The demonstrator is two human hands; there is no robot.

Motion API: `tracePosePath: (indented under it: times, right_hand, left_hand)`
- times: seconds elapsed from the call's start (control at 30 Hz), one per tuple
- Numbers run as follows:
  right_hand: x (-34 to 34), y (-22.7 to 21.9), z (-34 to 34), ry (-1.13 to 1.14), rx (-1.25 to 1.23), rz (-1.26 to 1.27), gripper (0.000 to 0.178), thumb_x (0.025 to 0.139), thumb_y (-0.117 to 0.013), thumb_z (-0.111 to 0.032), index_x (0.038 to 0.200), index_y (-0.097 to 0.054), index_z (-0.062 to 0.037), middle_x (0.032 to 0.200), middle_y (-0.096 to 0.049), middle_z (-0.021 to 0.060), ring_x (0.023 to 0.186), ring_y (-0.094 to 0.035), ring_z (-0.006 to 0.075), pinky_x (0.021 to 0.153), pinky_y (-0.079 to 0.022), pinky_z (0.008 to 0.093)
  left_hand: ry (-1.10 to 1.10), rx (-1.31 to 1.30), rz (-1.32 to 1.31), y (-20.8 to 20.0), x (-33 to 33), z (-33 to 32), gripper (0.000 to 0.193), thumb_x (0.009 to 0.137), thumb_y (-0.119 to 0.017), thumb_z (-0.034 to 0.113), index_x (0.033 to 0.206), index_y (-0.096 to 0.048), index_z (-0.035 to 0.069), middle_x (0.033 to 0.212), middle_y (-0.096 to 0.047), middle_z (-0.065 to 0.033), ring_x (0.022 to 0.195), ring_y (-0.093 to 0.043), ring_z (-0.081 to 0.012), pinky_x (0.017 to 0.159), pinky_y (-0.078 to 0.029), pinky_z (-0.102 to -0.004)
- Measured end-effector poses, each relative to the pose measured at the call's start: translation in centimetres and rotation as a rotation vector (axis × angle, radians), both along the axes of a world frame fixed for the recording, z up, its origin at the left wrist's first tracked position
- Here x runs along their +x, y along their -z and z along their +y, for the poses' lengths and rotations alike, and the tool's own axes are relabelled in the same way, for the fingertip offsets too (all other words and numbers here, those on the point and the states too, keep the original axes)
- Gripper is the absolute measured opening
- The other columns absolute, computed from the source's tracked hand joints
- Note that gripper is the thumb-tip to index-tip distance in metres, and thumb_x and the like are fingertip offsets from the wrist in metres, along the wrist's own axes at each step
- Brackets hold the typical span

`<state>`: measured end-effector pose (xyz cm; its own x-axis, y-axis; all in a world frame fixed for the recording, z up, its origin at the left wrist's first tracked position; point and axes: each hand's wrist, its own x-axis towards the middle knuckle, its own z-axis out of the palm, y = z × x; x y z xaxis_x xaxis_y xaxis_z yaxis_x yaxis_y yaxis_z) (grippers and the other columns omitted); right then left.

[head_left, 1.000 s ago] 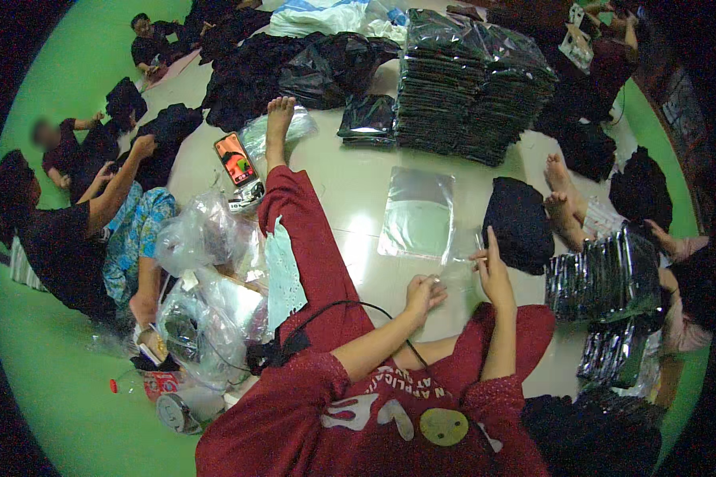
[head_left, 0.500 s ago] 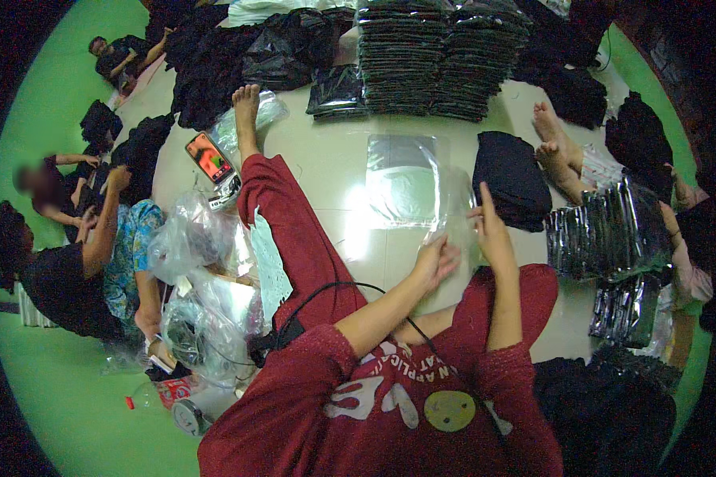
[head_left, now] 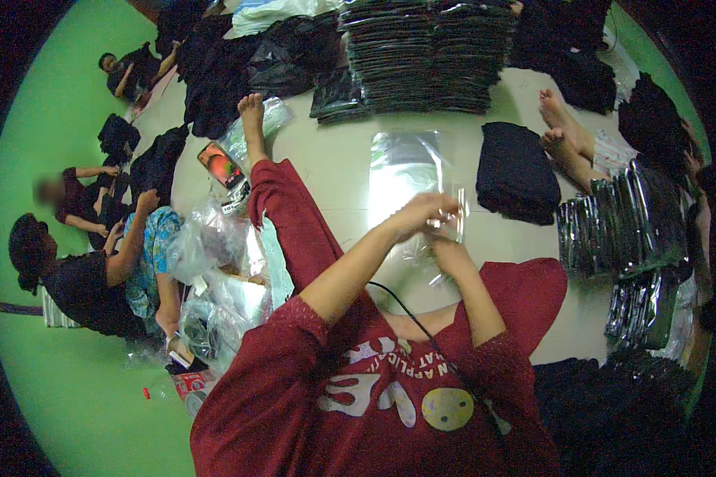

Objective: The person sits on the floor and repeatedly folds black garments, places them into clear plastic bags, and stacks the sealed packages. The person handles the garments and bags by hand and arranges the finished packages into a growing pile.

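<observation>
I sit on the pale floor in red clothes with my left leg stretched forward. My left hand (head_left: 423, 213) and my right hand (head_left: 450, 253) meet in front of me, both pinching the near end of a clear plastic bag (head_left: 404, 168). The bag lies flat on the floor beyond my hands. Its near edge is lifted between my fingers. A folded black garment (head_left: 517, 171) lies just right of the bag, apart from both hands.
Tall stacks of bagged black garments (head_left: 422, 56) stand at the back, with more bagged ones (head_left: 624, 230) at the right by another person's bare feet (head_left: 561, 131). Loose clear bags (head_left: 215, 246) and a phone (head_left: 219, 165) lie left of my leg. Other people sit at the far left.
My hands were apart, the right one up by the black garment. Both have come together over the near end of the clear bag and taken hold of it.
</observation>
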<state>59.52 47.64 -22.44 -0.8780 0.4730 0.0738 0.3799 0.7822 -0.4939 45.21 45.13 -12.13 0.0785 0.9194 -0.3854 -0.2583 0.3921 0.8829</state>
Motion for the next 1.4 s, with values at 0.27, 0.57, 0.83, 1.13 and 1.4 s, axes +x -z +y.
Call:
tracePosePath:
  times: [0.27,0.57,0.83,1.13,1.4]
  right_hand:
    - [-1.0,0.7,-1.2,-0.024,-0.038,-0.112,0.032,0.083,-0.041,-0.01,0.112,-0.052,-0.0065,0.075,-0.061,0.0178,0.069,-0.061,0.0333,0.058,-0.049,0.0426]
    - [-0.1,-0.1,-1.7,-0.001,-0.159,-0.024,0.034,0.08,-0.043,-0.006,0.113,-0.049,-0.0051,0.079,-0.061,0.0187,0.072,-0.061,0.0337,0.063,-0.048,0.0431]
    - [-0.6,-0.5,-2.2,-0.117,-0.35,-0.162,0.051,0.075,-0.042,0.003,0.125,-0.042,-0.0076,0.097,-0.059,0.0186,0.088,-0.058,0.0312,0.075,-0.046,0.0372]
    - [0.2,-0.7,-0.4,0.041,-0.571,-0.232,0.051,0.074,-0.048,0.003,0.123,-0.044,-0.011,0.087,-0.062,0.014,0.084,-0.059,0.0303,0.073,-0.046,0.0358]
    - [0.1,0.5,0.6,0.105,-0.783,-0.217,0.055,0.074,-0.044,0.006,0.124,-0.044,-0.0156,0.084,-0.062,0.0107,0.078,-0.06,0.0262,0.072,-0.046,0.0334]
  left_hand:
    - [-0.321,-0.168,-0.115,2.9,-0.5,7.2,0.029,0.084,-0.051,0.024,0.107,-0.05,0.005,0.102,-0.055,-0.0078,0.092,-0.056,-0.021,0.079,-0.049,-0.0348]
    - [-0.683,0.104,-0.006,1.1,-14.5,-0.9,0.03,0.082,-0.052,0.029,0.105,-0.053,0.01,0.106,-0.054,-0.0049,0.099,-0.053,-0.022,0.08,-0.045,-0.0378]
    - [-1.658,0.129,0.744,-1.2,-39.0,-16.0,0.027,0.078,-0.056,0.021,0.095,-0.055,0.001,0.071,-0.059,-0.0101,0.058,-0.057,-0.0229,0.053,-0.046,-0.0291]
    - [-1.115,-0.373,1.735,0.5,-49.9,-17.5,0.065,0.072,-0.059,0.051,0.119,-0.048,0.007,0.119,-0.043,-0.0265,0.111,-0.043,-0.0391,0.091,-0.038,-0.0418]
    - [-0.859,-0.504,1.609,1.1,-51.3,-15.0,0.079,0.067,-0.058,0.063,0.122,-0.044,0.007,0.12,-0.043,-0.0267,0.112,-0.041,-0.0413,0.092,-0.037,-0.0444]
